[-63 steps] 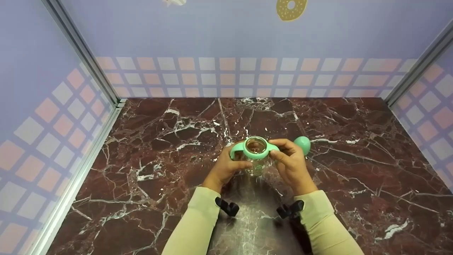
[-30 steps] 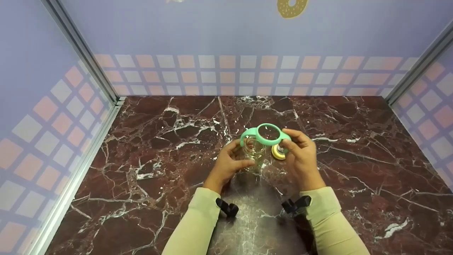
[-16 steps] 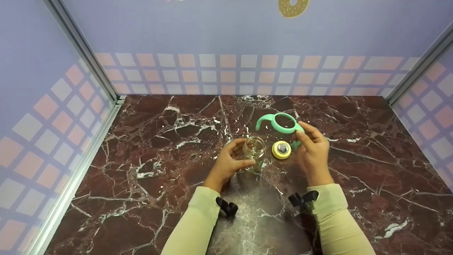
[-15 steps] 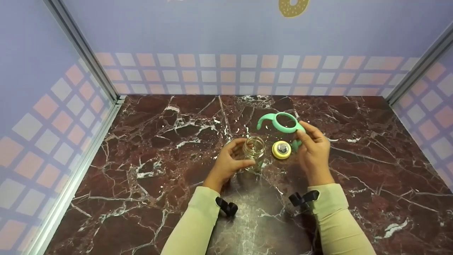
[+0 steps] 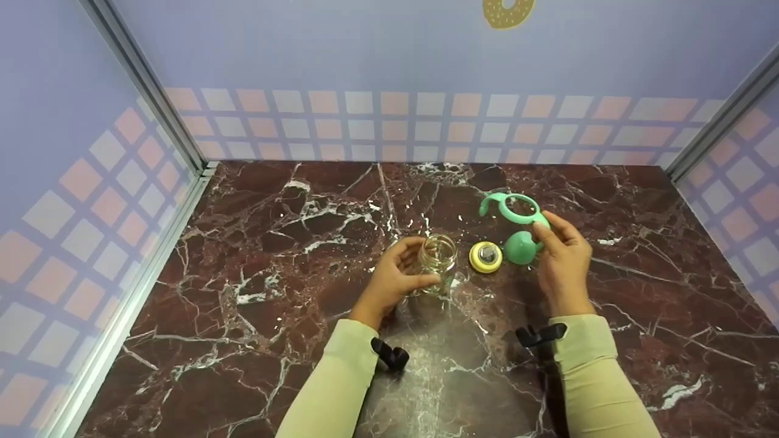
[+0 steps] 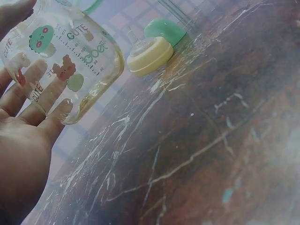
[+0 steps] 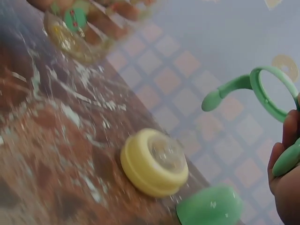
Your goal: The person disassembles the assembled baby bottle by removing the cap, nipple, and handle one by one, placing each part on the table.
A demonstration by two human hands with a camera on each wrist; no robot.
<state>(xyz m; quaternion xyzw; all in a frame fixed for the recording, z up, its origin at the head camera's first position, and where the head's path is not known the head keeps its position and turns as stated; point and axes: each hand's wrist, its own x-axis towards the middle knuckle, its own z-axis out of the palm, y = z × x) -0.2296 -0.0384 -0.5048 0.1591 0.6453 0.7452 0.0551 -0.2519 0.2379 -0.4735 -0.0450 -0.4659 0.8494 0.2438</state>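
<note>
My left hand [image 5: 394, 278] grips a clear baby bottle [image 6: 70, 56] printed with small cartoon figures and a measuring scale; its mouth is uncovered. In my right hand [image 5: 563, 255] I pinch one handle of a green two-handled bottle ring [image 5: 519, 208], held up off the table with its free handle pointing left. Between the hands, a yellow collar with a clear nipple [image 5: 485, 257] sits on the table, nipple upward. Right beside it is a green dome-shaped cap [image 5: 520, 248], which the ring's near handle partly overlaps in the head view.
The dark red marbled table [image 5: 292, 243] extends to both sides and toward the back. Behind it stands a lilac back wall [image 5: 341, 55] with a tile pattern, and side panels [image 5: 55, 182] close off the left and right.
My right hand has lifted the green handle ring off the bottle and carried it to the right, uncovering the yellow collar and green cap. My left hand stays on the bottle.
</note>
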